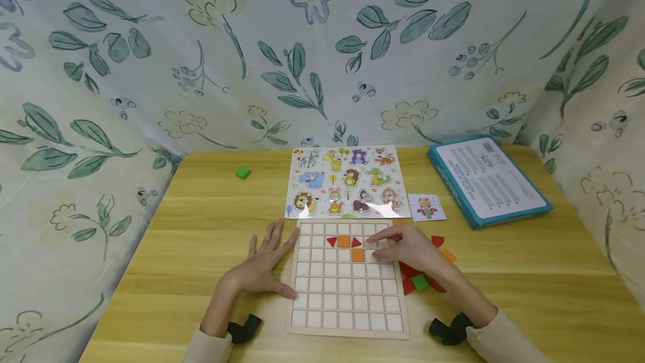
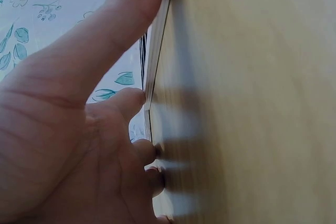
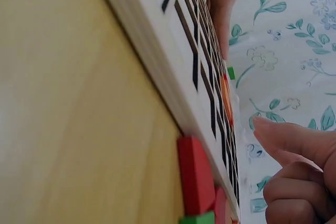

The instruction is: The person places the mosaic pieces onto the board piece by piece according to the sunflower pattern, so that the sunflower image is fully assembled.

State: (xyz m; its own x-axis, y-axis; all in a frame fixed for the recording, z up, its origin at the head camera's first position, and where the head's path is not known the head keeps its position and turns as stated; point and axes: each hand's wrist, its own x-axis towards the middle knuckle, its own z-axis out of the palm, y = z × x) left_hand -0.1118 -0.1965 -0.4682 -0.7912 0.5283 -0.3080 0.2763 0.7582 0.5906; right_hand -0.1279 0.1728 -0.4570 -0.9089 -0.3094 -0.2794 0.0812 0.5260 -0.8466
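1. Centrally, the grid board (image 1: 346,279) lies flat on the table (image 1: 201,228), long axis running away from the person, between both hands.
2. Placed tiles sit in the board's upper rows: 2 red triangles (image 1: 331,241) flanking an orange square (image 1: 344,241), 1 more orange square (image 1: 358,255) a row lower.
3. Right hand (image 1: 409,248) is nearer those tiles; it hovers over the board's upper right cells, just right of the lower orange square.
4. Right fingers (image 3: 294,142) are curled and drawn together, index extended toward the cells; whether they pinch a tile is hidden, cannot tell.
5. Left hand (image 1: 264,265) lies flat on the table, fingers straight and spread, thumb (image 2: 105,40) touching the board's left edge; it holds nothing.
6. Loose pile (image 1: 420,279) of red, green and orange tiles lies just right of the board, under and beside the right wrist.
7. Animal puzzle (image 1: 346,182) lies beyond the board, pattern card (image 1: 426,206) right of it, blue box (image 1: 486,179) farther right, 1 green tile (image 1: 243,172) well apart at far left.
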